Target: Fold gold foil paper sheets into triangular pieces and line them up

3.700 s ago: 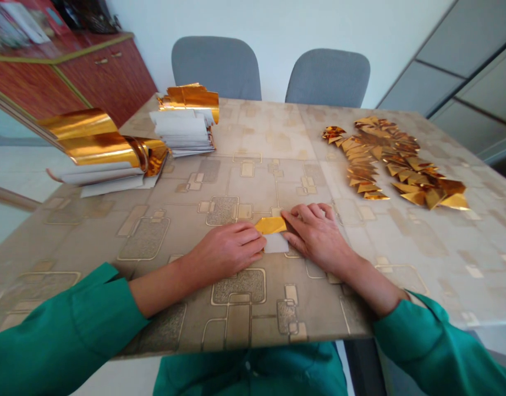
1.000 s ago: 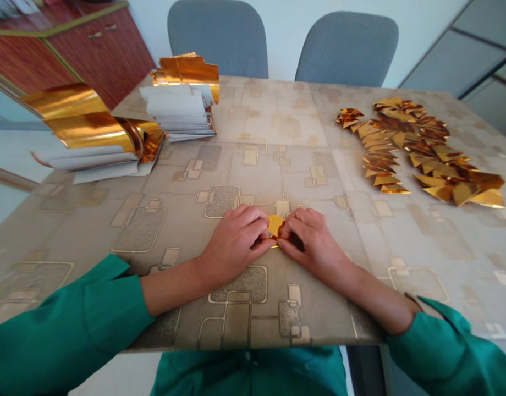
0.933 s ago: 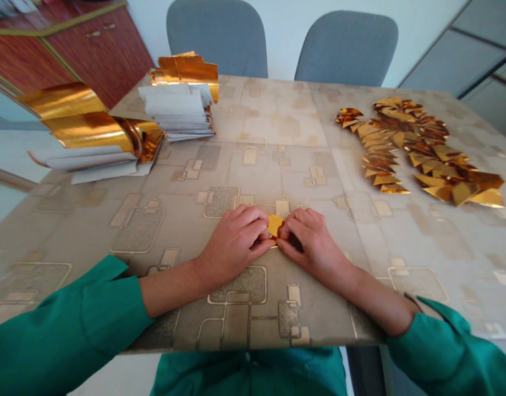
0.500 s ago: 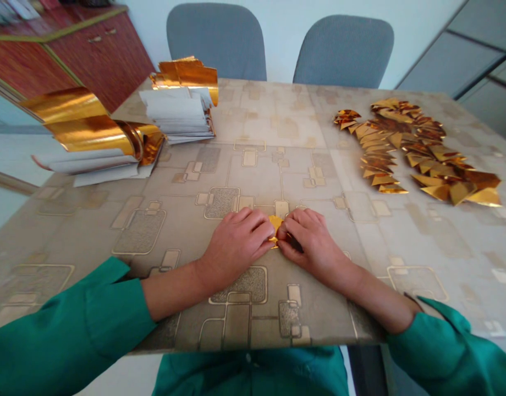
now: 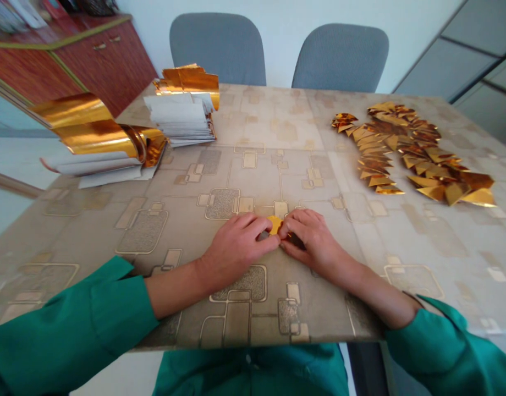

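A small piece of gold foil paper [image 5: 275, 224] is pinched between my two hands just above the patterned tablecloth [image 5: 253, 181], near the table's front. My left hand [image 5: 240, 242] closes on its left side, thumb reaching across to the right fingertips. On the other side, my right hand [image 5: 313, 239] grips the piece with bent fingers and thumb. Much of the paper is hidden behind the fingers, so I cannot make out its folds.
Gold paper sheets with white backs lie in a curled stack [image 5: 108, 159] at left and another stack [image 5: 182, 118] behind it. Folded gold paper pieces [image 5: 426, 148] spread over the far right. Two grey chairs [image 5: 218, 49] stand beyond the table.
My left thumb has moved up and right over the gold paper's near edge, towards my right fingertips. The right hand stays nearly in place. The view has tilted slightly.
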A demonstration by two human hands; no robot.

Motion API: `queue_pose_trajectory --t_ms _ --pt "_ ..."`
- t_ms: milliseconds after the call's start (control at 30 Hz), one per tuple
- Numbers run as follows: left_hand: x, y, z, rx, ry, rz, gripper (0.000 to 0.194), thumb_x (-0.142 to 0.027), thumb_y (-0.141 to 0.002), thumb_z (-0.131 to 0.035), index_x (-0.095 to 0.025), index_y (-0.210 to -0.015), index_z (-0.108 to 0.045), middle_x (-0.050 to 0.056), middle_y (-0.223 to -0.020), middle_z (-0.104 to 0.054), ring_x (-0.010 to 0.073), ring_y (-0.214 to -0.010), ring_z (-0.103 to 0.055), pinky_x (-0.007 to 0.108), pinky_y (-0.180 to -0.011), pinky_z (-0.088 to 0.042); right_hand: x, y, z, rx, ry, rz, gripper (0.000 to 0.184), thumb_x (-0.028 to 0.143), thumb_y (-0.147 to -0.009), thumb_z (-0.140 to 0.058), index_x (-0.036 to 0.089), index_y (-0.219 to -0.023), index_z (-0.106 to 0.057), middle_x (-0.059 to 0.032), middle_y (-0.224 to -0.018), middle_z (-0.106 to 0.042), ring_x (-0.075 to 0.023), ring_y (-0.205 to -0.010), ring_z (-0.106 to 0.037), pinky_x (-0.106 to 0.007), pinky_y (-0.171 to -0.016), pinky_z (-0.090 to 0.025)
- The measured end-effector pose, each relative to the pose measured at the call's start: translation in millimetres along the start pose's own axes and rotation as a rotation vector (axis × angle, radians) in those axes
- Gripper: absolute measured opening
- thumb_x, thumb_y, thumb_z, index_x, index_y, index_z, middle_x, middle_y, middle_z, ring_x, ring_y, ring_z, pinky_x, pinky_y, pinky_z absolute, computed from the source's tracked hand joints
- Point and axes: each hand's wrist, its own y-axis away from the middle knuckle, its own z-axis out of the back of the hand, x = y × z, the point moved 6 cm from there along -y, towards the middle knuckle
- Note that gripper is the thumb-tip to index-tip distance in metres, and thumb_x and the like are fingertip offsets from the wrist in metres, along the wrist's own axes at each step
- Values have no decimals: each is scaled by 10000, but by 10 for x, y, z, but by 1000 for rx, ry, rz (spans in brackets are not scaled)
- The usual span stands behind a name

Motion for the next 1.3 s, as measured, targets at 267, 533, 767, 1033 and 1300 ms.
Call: queue_pose_trajectory --t_ms 267,533,767,1033,1300 --pt "-29 187 112 -24 88 -225 294 -158 -1003 -428 -149 -1229 -616 149 -1210 -638 260 -1155 -565 416 -968 -531 -13 -15 -39 0 7 -34 69 162 -846 -609 215 -839 -565 -25 -892 -586 -204 -899 -503 -348 -817 -323" --pt "102 260 43 72 204 -314 392 -110 -950 -482 -138 -1332 -565 173 -1358 -578 294 -1306 -495 462 -1078 -474 -3 -17 -33 -4 30 -26 75 137 -823 -591 211 -833 -584 -20 -885 -585 -192 -891 -502 -336 -815 -322" --pt "122 309 54 45 194 -311 350 -131 -979 -447 -110 -1296 -592 184 -1390 -564 300 -1337 -479 459 -1077 -479 12 -14 -41 -16 59 -11 66 136 -822 -598 202 -833 -593 -22 -883 -582 -193 -888 -504 -334 -823 -324" --pt "106 125 154 -11 115 -353 268 -205 -1030 -424 -172 -1127 -672 100 -1266 -652 225 -1175 -600 385 -1021 -510 -34 -52 164 -26 -110 115 93 211 -925 -616 200 -835 -636 4 -784 -626 -143 -762 -544 -302 -774 -366" --pt "69 -39 245 -67 13 -409 258 -172 -1039 -420 -180 -1044 -678 29 -972 -705 178 -966 -614 358 -914 -452 -68 -29 178 18 21 150 116 251 -951 -592 222 -946 -704 -40 -948 -647 -179 -895 -540 -337 -823 -386"
